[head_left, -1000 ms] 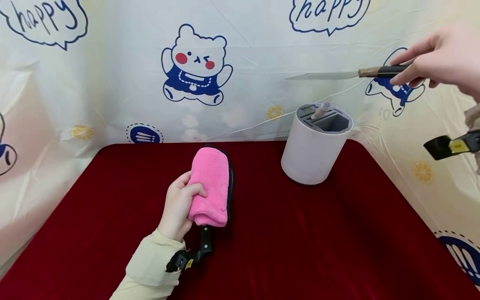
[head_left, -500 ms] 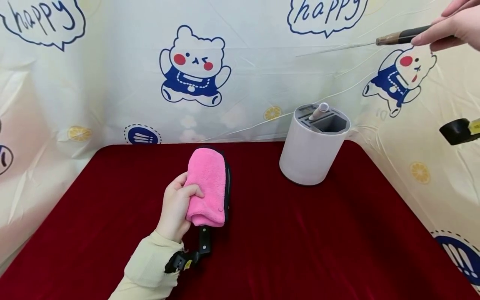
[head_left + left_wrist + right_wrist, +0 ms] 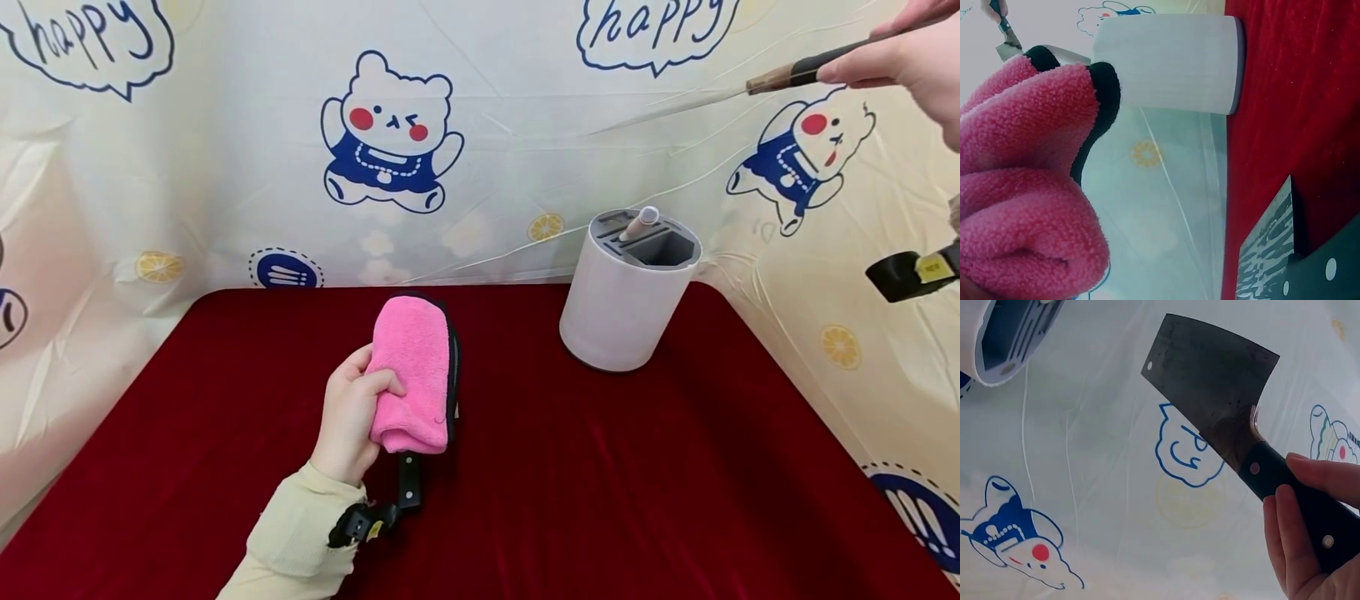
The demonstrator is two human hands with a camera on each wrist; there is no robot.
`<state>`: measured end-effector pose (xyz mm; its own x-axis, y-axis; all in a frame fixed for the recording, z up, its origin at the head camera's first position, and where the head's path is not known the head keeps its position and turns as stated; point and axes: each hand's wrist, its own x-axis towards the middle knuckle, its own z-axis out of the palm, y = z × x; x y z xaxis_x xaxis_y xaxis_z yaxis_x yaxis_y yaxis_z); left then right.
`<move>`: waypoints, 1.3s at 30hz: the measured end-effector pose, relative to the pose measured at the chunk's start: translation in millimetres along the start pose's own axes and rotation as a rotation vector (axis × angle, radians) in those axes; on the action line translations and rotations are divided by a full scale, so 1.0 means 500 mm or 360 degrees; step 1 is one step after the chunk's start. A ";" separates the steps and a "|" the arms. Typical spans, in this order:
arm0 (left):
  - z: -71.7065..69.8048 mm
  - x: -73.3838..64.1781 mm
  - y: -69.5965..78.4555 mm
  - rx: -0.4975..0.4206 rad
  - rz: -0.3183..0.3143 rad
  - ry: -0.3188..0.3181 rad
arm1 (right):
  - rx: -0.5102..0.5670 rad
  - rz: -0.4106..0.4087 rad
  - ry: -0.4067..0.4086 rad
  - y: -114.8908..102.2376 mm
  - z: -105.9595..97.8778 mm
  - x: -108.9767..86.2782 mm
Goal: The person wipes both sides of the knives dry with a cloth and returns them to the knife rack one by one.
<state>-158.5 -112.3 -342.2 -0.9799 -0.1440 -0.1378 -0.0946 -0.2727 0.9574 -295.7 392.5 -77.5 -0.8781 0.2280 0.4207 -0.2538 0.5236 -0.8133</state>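
Note:
My left hand (image 3: 348, 417) grips a folded pink towel (image 3: 412, 371) with black edging, thumb on top. Beneath it, a knife lies on the red cloth; its black riveted handle (image 3: 409, 479) sticks out, and part of its patterned blade (image 3: 1266, 250) appears in the left wrist view. Up at the right, my right hand (image 3: 911, 71) holds a cleaver (image 3: 1210, 381) by its dark handle, seen almost edge-on from the head. The blade points left, in the air above a white knife block (image 3: 626, 312), apart from it. A light-coloured handle (image 3: 641, 223) stands in the block's slots.
Dark red cloth (image 3: 600, 500) covers the table. Behind and to both sides hangs a pale sheet (image 3: 510, 150) printed with cartoon bears. The block stands at the table's back right. Wrist camera mounts (image 3: 907, 275) jut out beside the hands.
My right hand has risen and shifted right with the cleaver, then dipped slightly at the handle's front; the blade now tilts down to the left. The left hand and towel have barely moved.

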 end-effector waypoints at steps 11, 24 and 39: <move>0.000 0.001 -0.006 -0.0021 -0.0012 -0.0024 | 0.0102 -0.0119 0.0012 -0.095 0.073 -0.127; -0.004 0.003 -0.009 0.0005 -0.0028 -0.0020 | 0.0066 -0.0104 -0.0010 -0.092 0.086 -0.125; -0.006 0.004 -0.014 0.0017 -0.0040 -0.0021 | -0.0301 -0.0154 0.0090 -0.110 0.116 -0.147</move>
<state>-159.4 -113.5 -349.7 -0.9795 -0.1245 -0.1583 -0.1208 -0.2661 0.9563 -240.8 299.2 -86.8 -0.8280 0.2120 0.5191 -0.2503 0.6887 -0.6805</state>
